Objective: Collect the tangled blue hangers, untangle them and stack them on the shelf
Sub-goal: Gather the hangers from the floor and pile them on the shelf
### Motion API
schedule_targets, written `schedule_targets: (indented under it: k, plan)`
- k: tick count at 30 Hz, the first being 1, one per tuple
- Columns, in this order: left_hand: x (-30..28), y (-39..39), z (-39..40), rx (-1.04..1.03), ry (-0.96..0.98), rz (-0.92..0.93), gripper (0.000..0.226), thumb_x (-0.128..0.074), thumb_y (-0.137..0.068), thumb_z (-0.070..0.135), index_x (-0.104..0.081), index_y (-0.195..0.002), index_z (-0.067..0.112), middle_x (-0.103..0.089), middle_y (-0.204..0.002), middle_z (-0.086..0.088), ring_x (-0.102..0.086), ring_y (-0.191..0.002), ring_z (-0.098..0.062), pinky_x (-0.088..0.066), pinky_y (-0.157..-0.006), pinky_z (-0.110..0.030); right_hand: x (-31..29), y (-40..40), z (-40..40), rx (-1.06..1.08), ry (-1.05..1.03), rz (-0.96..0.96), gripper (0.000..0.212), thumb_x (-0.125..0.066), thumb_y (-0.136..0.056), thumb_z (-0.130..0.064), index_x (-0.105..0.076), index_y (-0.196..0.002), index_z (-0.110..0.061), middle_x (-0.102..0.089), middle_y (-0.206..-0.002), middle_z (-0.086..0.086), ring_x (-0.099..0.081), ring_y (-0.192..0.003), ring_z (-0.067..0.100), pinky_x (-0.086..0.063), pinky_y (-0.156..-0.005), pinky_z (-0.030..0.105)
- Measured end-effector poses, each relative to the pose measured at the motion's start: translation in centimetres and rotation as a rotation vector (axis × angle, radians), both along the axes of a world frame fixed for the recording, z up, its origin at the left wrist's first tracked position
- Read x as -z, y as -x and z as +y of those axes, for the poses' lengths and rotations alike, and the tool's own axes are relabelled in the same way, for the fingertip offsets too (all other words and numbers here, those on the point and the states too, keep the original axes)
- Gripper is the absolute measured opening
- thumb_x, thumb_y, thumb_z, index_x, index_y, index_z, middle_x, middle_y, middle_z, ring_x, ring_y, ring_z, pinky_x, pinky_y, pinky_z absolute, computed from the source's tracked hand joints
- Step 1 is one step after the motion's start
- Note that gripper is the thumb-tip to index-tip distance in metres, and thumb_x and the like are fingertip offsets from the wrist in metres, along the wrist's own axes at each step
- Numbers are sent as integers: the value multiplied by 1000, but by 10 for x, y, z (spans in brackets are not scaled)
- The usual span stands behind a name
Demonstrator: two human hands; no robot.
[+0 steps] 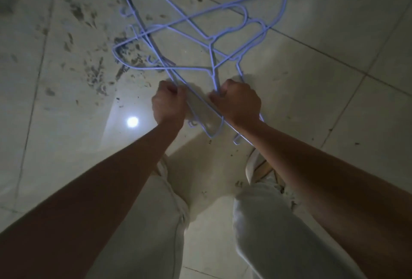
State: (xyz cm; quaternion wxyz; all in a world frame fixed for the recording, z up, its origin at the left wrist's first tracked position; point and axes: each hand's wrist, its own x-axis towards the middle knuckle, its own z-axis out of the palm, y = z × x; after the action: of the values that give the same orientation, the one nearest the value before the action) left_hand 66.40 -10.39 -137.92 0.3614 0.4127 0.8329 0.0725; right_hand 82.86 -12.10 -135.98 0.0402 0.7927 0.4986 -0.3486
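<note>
A tangle of several thin blue wire hangers [191,18] spreads out in front of me above the tiled floor, their bars crossing one another. My left hand [169,102] grips hanger wires at the lower left of the bundle. My right hand [238,102] grips other wires a little to the right, with one hanger [214,122] running down under that wrist. Both fists are close together, fingers curled round the wires. No shelf is in view.
The pale tiled floor [312,67] lies below, with dark dirt marks [93,71] at the left and a bright light reflection [132,121]. My legs in light trousers [263,223] stand at the bottom of the view.
</note>
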Motion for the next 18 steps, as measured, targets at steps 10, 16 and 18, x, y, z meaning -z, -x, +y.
schedule_targets:
  k: [10, 16, 18]
  plan:
    - [-37, 6, 12, 177, 234, 65, 27, -56, -86, 38, -69, -87, 15, -70, -83, -13, -68, -85, -36, -58, -72, -40, -24, -16, 16, -243, 142, 27, 22, -55, -91, -38, -64, -92, -18, -70, -102, 9, -67, -104, 34, -47, -75, 37]
    - [-108, 5, 2, 173, 308, -140, 25, -57, -94, 30, -68, -85, 9, -73, -83, -25, -73, -82, -39, -60, -78, -45, -90, -36, -3, -164, 201, 141, 28, -53, -96, -35, -49, -74, -19, -60, -84, 3, -65, -96, 33, -36, -67, 32]
    - [-135, 4, -2, 91, 309, -202, 25, -59, -96, 27, -65, -80, 9, -68, -70, -22, -71, -66, -37, -61, -75, -42, -118, -37, -9, -139, 185, 139, 27, -52, -98, -34, -57, -78, -17, -70, -94, 9, -66, -97, 35, -37, -67, 32]
